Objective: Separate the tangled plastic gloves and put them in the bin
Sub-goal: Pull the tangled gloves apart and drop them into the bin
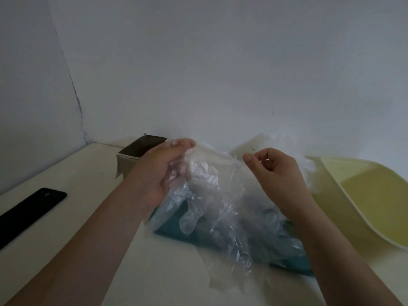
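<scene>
Left forearm enters from lower left of frame and rises toward centre. Left hand (162, 171) is back-to-camera with its fingers curled over the top edge of the clear plastic gloves (209, 195), gripping them; some fingers show through the film.

Right forearm enters from lower right. Right hand (277, 173) sits at centre right, level with the left, fingers curled inward and thumb pointing left toward the stretched upper edge of the film. I cannot tell whether it pinches the film or only sits beside it.

The gloves are a single crumpled, translucent mass hanging from the left hand at frame centre. Several finger shapes trail downward and the lowest folds reach the white table (77, 217). The mass drapes over a teal flat object (170, 234) lying on the table beneath it.

A second whitish heap of film (265, 141) lies behind the right hand, against the wall. A pale yellow bin (353, 208) is at the right edge of the frame, just beside the right wrist. A brown cardboard box (130, 157) is behind the left hand, and a black phone (33, 214) is at the left edge.
</scene>
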